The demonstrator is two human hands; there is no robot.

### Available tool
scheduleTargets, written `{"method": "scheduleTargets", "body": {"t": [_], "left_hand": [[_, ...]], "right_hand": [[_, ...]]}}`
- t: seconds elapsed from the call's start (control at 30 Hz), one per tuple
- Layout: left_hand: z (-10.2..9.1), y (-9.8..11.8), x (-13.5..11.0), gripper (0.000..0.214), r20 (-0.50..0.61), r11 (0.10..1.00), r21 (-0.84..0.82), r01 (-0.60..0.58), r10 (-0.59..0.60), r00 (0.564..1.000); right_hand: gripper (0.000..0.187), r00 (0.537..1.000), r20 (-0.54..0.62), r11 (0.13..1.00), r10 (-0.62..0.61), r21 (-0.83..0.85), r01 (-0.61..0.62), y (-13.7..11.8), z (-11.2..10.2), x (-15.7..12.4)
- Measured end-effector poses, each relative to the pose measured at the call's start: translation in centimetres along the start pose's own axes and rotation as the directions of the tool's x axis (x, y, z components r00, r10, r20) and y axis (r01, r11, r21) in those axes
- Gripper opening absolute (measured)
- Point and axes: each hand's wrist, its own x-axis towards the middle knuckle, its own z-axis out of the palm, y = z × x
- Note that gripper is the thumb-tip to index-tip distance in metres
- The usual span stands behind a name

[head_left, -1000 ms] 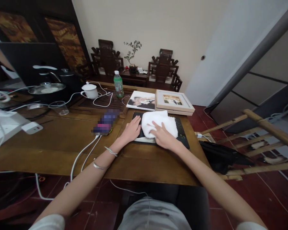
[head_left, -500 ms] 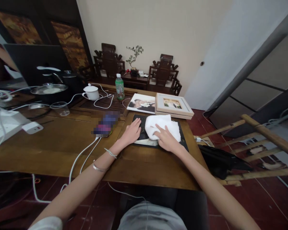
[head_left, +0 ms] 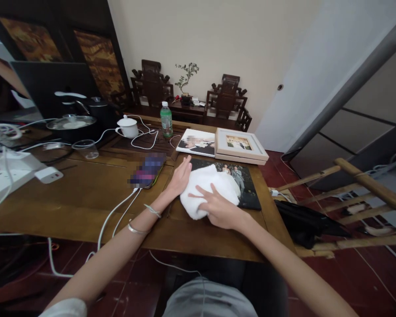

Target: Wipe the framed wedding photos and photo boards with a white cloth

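A dark photo print [head_left: 243, 187] lies flat on the wooden table [head_left: 86, 198]. A white cloth [head_left: 208, 190] covers its near left part. My right hand [head_left: 218, 207] presses on the cloth with fingers spread flat. My left hand [head_left: 181, 175] rests open at the print's left edge, fingers stretched out, touching the cloth's side. Behind the print lie a pale framed picture [head_left: 240, 145] and another photo print [head_left: 196, 142].
A phone [head_left: 148, 171] on a white cable lies left of my left hand. Farther back stand a green bottle [head_left: 166, 119], a white teapot [head_left: 128, 127], a glass cup [head_left: 86, 149] and pots. A power strip [head_left: 6, 174] sits far left. Wooden chair rails [head_left: 359, 176] stand right.
My right hand has dragged the white cloth toward me and to the left, uncovering the far right part of the dark print. My left hand shifted slightly along the print's left edge.
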Motion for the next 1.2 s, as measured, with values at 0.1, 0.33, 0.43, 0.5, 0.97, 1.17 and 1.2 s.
{"method": "scheduleTargets", "body": {"t": [0.1,0.33,0.43,0.5,0.97,1.17,1.2], "left_hand": [[0.7,0.0,-0.3,0.056,0.069,0.998,0.058,-0.007,0.003,0.998],[0.7,0.7,-0.7,0.046,0.212,0.969,0.241,-0.048,-0.004,0.977],[0.6,0.7,-0.7,0.043,0.219,0.956,0.288,-0.062,-0.003,0.976],[0.7,0.5,-0.6,0.043,0.223,0.948,0.309,-0.074,0.003,0.975],[0.9,-0.5,-0.5,0.045,0.219,0.947,0.289,-0.142,0.079,0.973],[1.0,-0.1,-0.6,0.043,0.225,0.946,0.311,-0.096,0.025,0.974],[0.9,-0.1,-0.6,0.043,0.222,0.947,0.308,-0.087,0.018,0.975]], "right_hand": [[0.053,0.999,0.013,0.995,0.038,0.093,-0.039,0.8,-0.4,-2.6],[0.055,0.930,-0.127,0.939,0.344,0.036,-0.342,6.6,0.2,-3.6],[0.056,0.880,-0.163,0.895,0.447,0.078,-0.440,8.6,-0.2,-0.9],[0.056,0.856,-0.204,0.878,0.476,0.163,-0.449,9.5,-0.6,1.7],[0.043,0.833,-0.383,0.874,0.399,0.435,-0.219,11.8,-1.3,8.4],[0.038,0.817,-0.352,0.880,0.456,0.315,-0.355,14.6,-1.2,-1.1],[0.040,0.824,-0.334,0.886,0.458,0.248,-0.392,14.7,-1.0,-2.6]]}}
